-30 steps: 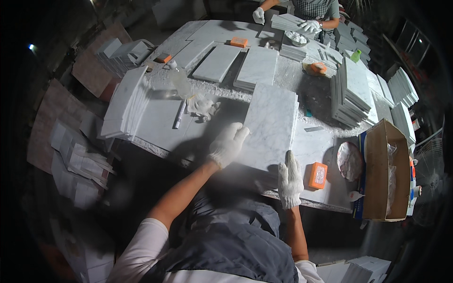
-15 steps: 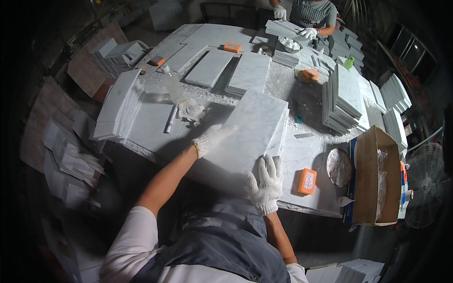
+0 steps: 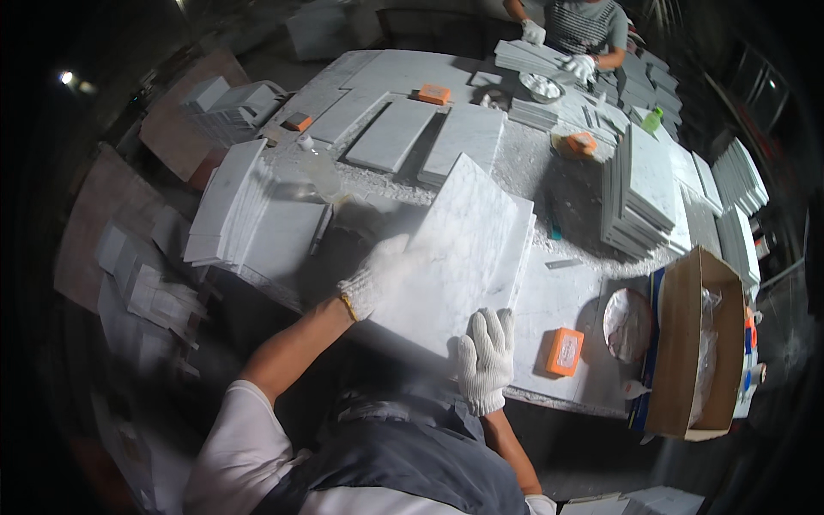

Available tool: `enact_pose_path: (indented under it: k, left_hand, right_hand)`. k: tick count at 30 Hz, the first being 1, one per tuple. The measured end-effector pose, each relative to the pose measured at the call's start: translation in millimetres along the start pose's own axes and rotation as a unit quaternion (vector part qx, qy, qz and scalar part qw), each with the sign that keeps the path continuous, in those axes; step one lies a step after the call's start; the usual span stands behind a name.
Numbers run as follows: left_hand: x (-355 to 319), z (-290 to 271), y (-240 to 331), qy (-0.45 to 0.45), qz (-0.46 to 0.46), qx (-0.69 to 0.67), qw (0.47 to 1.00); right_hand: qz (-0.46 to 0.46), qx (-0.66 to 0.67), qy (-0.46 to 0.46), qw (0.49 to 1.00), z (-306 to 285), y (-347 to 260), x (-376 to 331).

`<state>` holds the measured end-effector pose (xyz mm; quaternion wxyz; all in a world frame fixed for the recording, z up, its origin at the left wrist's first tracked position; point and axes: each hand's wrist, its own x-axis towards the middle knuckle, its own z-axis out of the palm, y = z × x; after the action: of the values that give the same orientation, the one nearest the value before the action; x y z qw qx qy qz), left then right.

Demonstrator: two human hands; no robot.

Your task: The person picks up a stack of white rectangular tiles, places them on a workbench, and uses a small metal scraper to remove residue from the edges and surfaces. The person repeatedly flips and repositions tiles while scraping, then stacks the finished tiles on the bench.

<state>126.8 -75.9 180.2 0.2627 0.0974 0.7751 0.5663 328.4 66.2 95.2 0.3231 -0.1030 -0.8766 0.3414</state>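
A large white marble tile (image 3: 463,249) with grey veins is tilted up off the worktable (image 3: 566,296), with a second slab under it. My left hand (image 3: 373,279), in a white knit glove, grips the tile's left edge. My right hand (image 3: 486,359), also gloved, holds its near lower edge. An orange sanding block (image 3: 564,352) lies on the table just right of my right hand.
Stacks of white tiles (image 3: 639,193) stand on the right, and another pile (image 3: 227,210) on the left. An open cardboard box (image 3: 695,343) sits at the table's right end. A person in a striped shirt (image 3: 584,26) works with gloved hands at the far end.
The tile lay flat on the table a second ago; both my hands have lifted its near edge and pulled it toward me, so it now stands tilted.
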Motion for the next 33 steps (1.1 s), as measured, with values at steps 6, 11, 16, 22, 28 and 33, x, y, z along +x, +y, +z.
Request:
enact_pose_path:
  k: [6,11,16,22,28,33]
  left_hand:
    - [-68,-66,11,0.037,-0.066,-0.132,0.988]
    - [-131,-158,20,0.211,-0.014,-0.178,0.961]
    - [-134,-274,15,0.292,0.080,-0.106,0.947]
    - [-77,-421,-7,0.364,0.059,0.024,0.929]
    - [-26,-500,-28,0.308,0.061,-0.057,0.948]
    - [8,-537,-48,0.284,0.026,-0.026,0.958]
  right_hand:
    - [-0.004,-0.025,-0.006,1.000,-5,-2,3]
    - [-0.052,0.021,0.030,0.998,2,-3,9]
    - [-0.080,-0.010,0.076,0.994,11,6,14]
    - [-0.049,-0.014,0.082,0.995,26,22,14]
    - [0.022,0.003,0.076,0.997,31,19,5]
    - [0.053,-0.009,0.073,0.996,33,14,4]
